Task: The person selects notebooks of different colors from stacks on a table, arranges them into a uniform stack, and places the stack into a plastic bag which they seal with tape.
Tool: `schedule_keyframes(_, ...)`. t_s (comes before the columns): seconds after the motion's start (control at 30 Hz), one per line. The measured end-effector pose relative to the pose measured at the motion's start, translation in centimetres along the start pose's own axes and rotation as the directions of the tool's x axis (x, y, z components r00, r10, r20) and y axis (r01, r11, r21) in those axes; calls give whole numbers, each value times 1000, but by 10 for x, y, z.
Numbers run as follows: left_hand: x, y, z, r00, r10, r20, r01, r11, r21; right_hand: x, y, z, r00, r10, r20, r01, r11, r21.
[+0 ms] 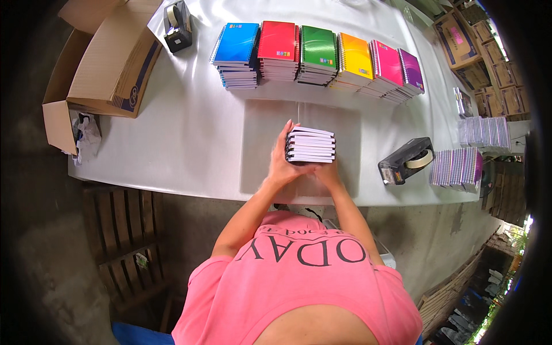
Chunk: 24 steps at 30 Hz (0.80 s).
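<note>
A small stack of spiral notebooks (311, 145) stands between my hands over the near middle of the table, page edges showing white. My left hand (282, 164) is wrapped round its left side, the fingers reaching up along the dark bindings. At the lower right, my right hand (326, 171) grips the stack from beneath; most of its fingers are hidden. Beneath them lies a clear plastic sheet (261, 132). Farther back, notebook piles stand in a row: blue (237, 43), red (278, 41), green (318, 46), yellow (355, 54), pink (388, 62) and purple (411, 70).
Right of my hands sits a black tape dispenser (406, 161), beside purple notebook stacks (455, 169). Another tape dispenser (177, 26) stands at the back left. An open cardboard box (109, 63) occupies the table's left end. Packed cartons (457, 40) are piled beyond the right edge.
</note>
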<state>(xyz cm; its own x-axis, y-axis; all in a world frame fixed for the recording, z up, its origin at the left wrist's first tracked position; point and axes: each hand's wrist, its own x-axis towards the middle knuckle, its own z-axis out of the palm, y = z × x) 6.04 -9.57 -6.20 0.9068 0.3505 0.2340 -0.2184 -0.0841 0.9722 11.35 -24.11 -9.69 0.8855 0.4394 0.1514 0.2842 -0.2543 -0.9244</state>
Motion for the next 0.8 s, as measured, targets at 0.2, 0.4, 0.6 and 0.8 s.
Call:
schedule_keyframes(0.2, -33, 12, 4, 949, 243, -199, -124, 872, 474, 9, -9, -3, 979, -201, -16, 199, 976, -93)
schedule_keyframes(0.4, -51, 40, -2, 979, 97, -180, -19, 920, 391, 9, -7, -4, 973, -229, -38, 227, 972, -60)
schedule_keyframes(0.6, -30, 39, -17, 978, 170, -119, -114, 920, 375, 10, -24, -3, 990, -135, -42, 137, 990, 43)
schedule_keyframes(0.8, -23, 27, -22, 985, 113, -129, -67, 947, 315, 10, -28, -4, 994, -96, -60, 100, 993, 63)
